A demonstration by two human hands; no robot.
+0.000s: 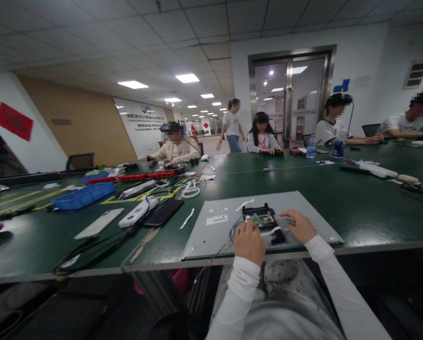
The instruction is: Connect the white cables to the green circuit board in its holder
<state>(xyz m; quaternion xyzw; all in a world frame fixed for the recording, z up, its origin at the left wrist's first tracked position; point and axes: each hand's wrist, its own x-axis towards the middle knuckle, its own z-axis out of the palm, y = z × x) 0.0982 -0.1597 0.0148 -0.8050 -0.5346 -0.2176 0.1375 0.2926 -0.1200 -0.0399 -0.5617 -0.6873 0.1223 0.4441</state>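
A light grey flat panel (211,241) lies at the table's front edge, with a black frame (267,208) around a green circuit board (263,220) on it. My left hand (249,242) is at the near left side of the board, its fingers curled down and closed; what they grip is hidden. Thin grey cables (233,231) run beside them. To the right of the frame is my right hand (301,226), fingers closed around a small greyish thing (285,219) I cannot make out. A white flat strip (271,232) lies between the hands.
Left of the panel are a white strip (187,219), a dark phone (164,213), a white power strip (139,212), a white phone (98,224) and a blue tray (84,196). Black cables (91,257) hang near the edge. Several people sit across the table; bottles (311,147) stand at the back.
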